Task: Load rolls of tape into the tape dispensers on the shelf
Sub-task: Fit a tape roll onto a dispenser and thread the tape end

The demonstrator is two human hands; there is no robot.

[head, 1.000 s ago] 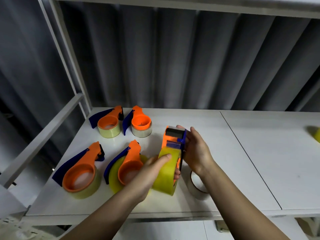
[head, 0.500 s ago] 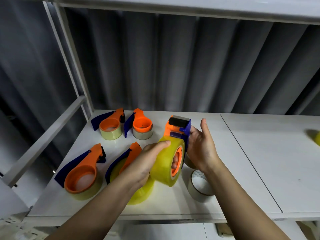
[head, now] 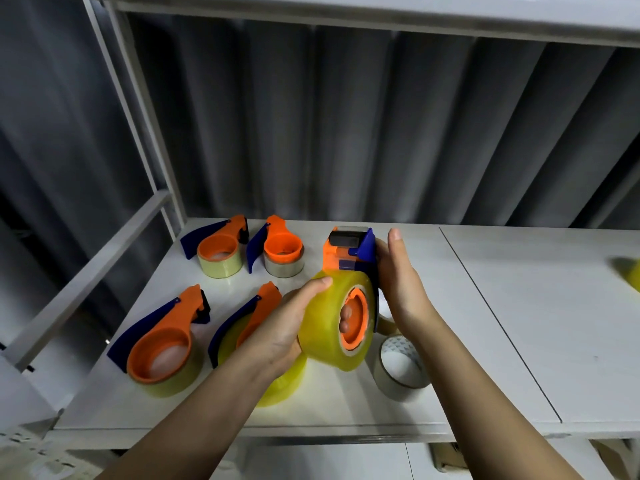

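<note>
My left hand (head: 280, 327) grips the yellow roll (head: 329, 320), thumb on top. Right hand (head: 401, 285) cups the dispenser (head: 349, 252), fingers near straight. Roll sits on its orange hub at frame centre, above the shelf (head: 485, 323).

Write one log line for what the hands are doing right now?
left hand: grips yellow tape roll | right hand: holds orange dispenser | roll on dispenser hub | four loaded dispensers on shelf

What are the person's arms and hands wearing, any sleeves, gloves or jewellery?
Nothing visible. Both forearms are bare to the frame's bottom edge, with no sleeve in view. The left hand and right hand have no gloves, rings, watch or bands. The nails that show look short and unpainted.
</note>
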